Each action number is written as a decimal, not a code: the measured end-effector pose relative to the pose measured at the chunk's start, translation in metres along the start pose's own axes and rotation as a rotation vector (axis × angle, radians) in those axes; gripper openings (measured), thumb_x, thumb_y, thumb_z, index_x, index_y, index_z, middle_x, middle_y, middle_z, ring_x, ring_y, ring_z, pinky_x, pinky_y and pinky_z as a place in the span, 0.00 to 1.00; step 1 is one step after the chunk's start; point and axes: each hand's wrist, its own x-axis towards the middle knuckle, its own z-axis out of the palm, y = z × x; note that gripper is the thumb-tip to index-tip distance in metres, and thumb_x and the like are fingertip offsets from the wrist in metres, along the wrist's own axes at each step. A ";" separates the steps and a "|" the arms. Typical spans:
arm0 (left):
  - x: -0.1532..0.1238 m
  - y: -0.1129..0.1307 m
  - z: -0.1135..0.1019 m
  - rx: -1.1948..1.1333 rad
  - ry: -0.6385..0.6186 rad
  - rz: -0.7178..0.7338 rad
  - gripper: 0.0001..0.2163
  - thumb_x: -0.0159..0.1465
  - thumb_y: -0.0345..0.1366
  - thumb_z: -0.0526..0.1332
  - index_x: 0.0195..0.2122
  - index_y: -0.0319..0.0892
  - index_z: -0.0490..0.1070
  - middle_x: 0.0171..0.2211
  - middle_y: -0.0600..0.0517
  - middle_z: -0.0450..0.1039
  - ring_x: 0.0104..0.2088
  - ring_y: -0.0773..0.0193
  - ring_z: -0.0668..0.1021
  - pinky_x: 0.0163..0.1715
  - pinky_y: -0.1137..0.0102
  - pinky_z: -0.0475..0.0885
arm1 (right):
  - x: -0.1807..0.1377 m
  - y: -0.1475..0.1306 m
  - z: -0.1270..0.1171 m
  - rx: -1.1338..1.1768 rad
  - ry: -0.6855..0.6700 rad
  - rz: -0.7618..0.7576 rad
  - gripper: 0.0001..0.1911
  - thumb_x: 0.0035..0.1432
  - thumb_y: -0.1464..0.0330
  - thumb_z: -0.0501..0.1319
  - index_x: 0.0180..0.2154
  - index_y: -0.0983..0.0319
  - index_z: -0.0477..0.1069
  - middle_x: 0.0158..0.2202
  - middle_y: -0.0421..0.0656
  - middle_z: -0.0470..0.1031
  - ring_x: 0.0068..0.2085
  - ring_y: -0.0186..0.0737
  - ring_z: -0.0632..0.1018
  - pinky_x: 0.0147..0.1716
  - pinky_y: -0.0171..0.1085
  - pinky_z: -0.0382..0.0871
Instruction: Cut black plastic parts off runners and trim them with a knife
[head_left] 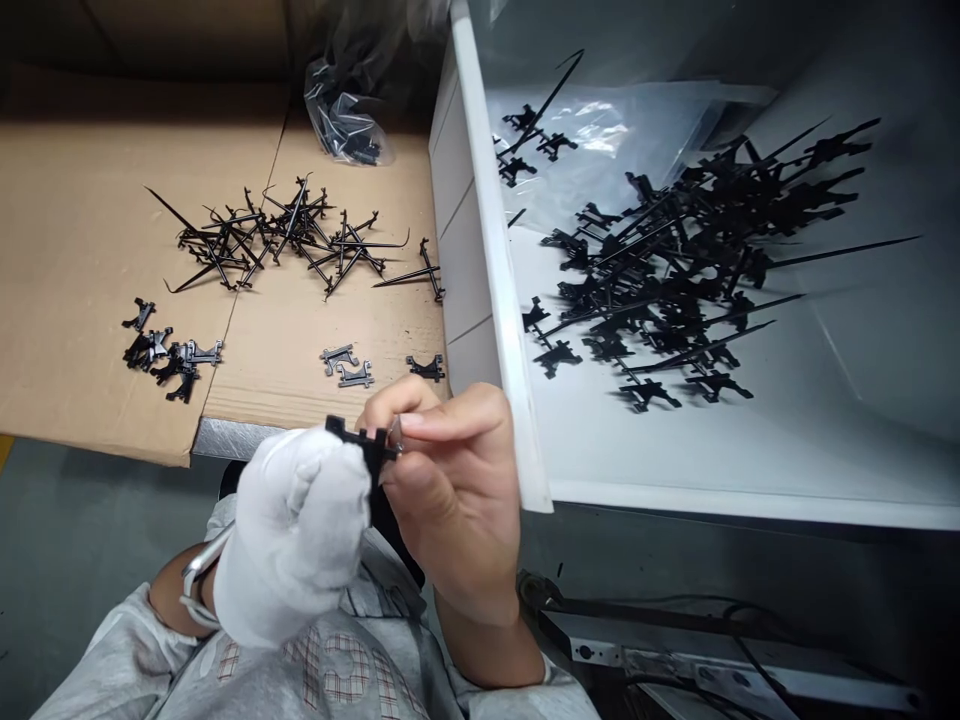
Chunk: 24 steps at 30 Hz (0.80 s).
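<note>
Grip, left point(292, 530): white cotton glove, closed around the lower end of a black plastic part point(369, 452). Grip, right point(450, 510): bare, fingers point(442, 420) and thumb pinching the same part near its top, with a small shiny metal bit point(395, 440) at the fingertips, its exact form too small to tell.

Location of part: held between both grips, in the air near the front edge of the table point(232, 438), just beside a white bin point(491, 260).

Bin contents: large heap of black spiked parts point(675, 250), partly on a clear liner point(570, 125).

Table contents: sheet of cardboard point(97, 250) carrying a tangled pile of spiked parts point(285, 235); a loose cluster of short parts point(169, 355); three more short parts set apart point(339, 358) point(354, 374) point(426, 367); clear bag of black parts point(349, 125) at the far edge.

Progress, as judged from the layout: short parts are few on the cardboard, while the spiked parts in the bin and pile far outnumber them, so most of the stock appears unworked

Also present: metal band on left wrist point(196, 572); grey sleeve point(322, 670)
</note>
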 end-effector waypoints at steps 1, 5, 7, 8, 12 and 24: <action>0.008 0.008 0.003 -0.008 -0.017 0.050 0.21 0.82 0.39 0.53 0.28 0.48 0.63 0.22 0.57 0.67 0.22 0.64 0.71 0.24 0.65 0.68 | 0.000 0.002 0.000 0.009 -0.002 0.010 0.06 0.76 0.65 0.70 0.46 0.50 0.73 0.37 0.37 0.73 0.34 0.37 0.76 0.32 0.35 0.76; 0.031 0.027 0.008 -0.069 0.039 0.174 0.17 0.73 0.25 0.55 0.27 0.47 0.55 0.19 0.59 0.60 0.20 0.66 0.65 0.22 0.68 0.64 | 0.003 0.005 -0.002 0.012 0.006 0.042 0.08 0.75 0.64 0.71 0.47 0.50 0.73 0.37 0.37 0.74 0.36 0.39 0.77 0.36 0.36 0.77; 0.037 0.030 0.007 -0.066 0.062 0.189 0.16 0.68 0.24 0.55 0.26 0.47 0.55 0.18 0.60 0.59 0.19 0.67 0.64 0.20 0.71 0.64 | 0.004 0.004 -0.002 0.002 0.014 0.059 0.06 0.76 0.65 0.70 0.47 0.50 0.73 0.36 0.37 0.74 0.35 0.38 0.76 0.36 0.36 0.77; 0.039 0.030 0.006 -0.041 0.081 0.189 0.15 0.66 0.24 0.56 0.26 0.47 0.55 0.17 0.60 0.58 0.18 0.68 0.63 0.18 0.72 0.64 | 0.005 0.004 -0.001 -0.003 0.022 0.074 0.06 0.76 0.65 0.70 0.46 0.50 0.73 0.36 0.37 0.74 0.35 0.38 0.76 0.36 0.36 0.77; 0.043 0.032 0.002 0.016 0.143 0.135 0.15 0.62 0.25 0.58 0.24 0.47 0.54 0.16 0.59 0.54 0.16 0.68 0.60 0.15 0.71 0.58 | 0.003 0.000 -0.001 -0.058 0.047 0.165 0.08 0.73 0.61 0.70 0.45 0.51 0.72 0.36 0.38 0.74 0.34 0.39 0.77 0.32 0.37 0.77; 0.044 -0.026 -0.043 0.346 0.273 -0.009 0.14 0.68 0.36 0.62 0.24 0.47 0.65 0.19 0.59 0.63 0.19 0.68 0.62 0.22 0.67 0.58 | -0.015 0.001 -0.019 -0.066 0.152 0.364 0.06 0.70 0.63 0.73 0.47 0.51 0.79 0.36 0.39 0.78 0.28 0.35 0.73 0.26 0.35 0.69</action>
